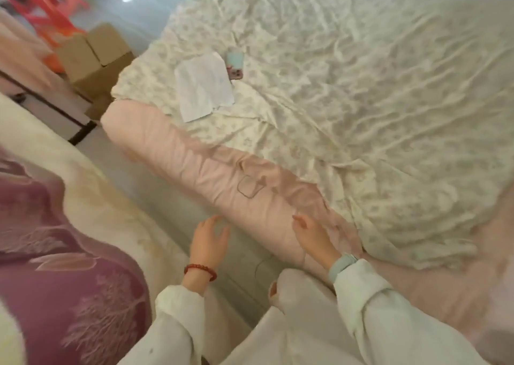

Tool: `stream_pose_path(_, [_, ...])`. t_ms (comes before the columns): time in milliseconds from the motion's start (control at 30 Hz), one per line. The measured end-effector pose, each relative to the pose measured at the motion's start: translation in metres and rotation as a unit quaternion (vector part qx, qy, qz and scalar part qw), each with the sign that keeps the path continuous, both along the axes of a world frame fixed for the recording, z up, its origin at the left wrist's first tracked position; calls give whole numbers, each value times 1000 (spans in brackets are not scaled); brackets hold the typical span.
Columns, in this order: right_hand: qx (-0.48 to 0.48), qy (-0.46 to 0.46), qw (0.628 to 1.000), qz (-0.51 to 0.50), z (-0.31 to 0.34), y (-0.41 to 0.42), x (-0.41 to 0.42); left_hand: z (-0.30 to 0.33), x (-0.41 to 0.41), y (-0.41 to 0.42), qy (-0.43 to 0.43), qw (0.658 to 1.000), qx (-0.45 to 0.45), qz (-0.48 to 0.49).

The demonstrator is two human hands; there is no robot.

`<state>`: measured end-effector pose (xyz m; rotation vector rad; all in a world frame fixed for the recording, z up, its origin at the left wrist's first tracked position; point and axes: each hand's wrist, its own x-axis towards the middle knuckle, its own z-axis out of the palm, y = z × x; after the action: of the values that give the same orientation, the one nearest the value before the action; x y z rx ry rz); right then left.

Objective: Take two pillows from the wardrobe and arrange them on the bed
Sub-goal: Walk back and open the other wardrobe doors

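Note:
The bed (361, 92) fills the right and centre, covered by a wrinkled cream floral sheet with a pink edge (178, 153) along its near side. My left hand (210, 239), with a red bead bracelet, hovers open just off the pink edge. Close by, my right hand (311, 235), with a pale blue watch, rests on the pink edge with fingers spread. Neither hand holds anything. No pillow and no wardrobe can be made out for sure.
A sheet of paper (204, 86) and a phone (236, 65) lie on the bed's far left part. Cardboard boxes (94, 56) and a red plastic stool (47, 6) stand on the floor beyond. A purple and cream patterned fabric mass (64, 275) bulks at my left.

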<state>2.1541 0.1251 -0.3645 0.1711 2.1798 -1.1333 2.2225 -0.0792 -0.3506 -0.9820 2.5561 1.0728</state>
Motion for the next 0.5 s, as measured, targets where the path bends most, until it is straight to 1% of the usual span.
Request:
stream_pose_path(133, [-1, 30, 993, 116, 5, -91, -18, 6, 30, -67, 12, 994, 15, 109])
stream_pose_path(233, [11, 39, 983, 178, 5, -158, -38, 6, 32, -115, 30, 986, 20, 161])
stream_pose_path(367, [-5, 58, 972, 226, 4, -254, -82, 2, -9, -196, 62, 980, 10, 190])
stream_pose_path(500, [-24, 47, 968, 246, 5, -369, -147, 7, -83, -304, 90, 977, 8, 192])
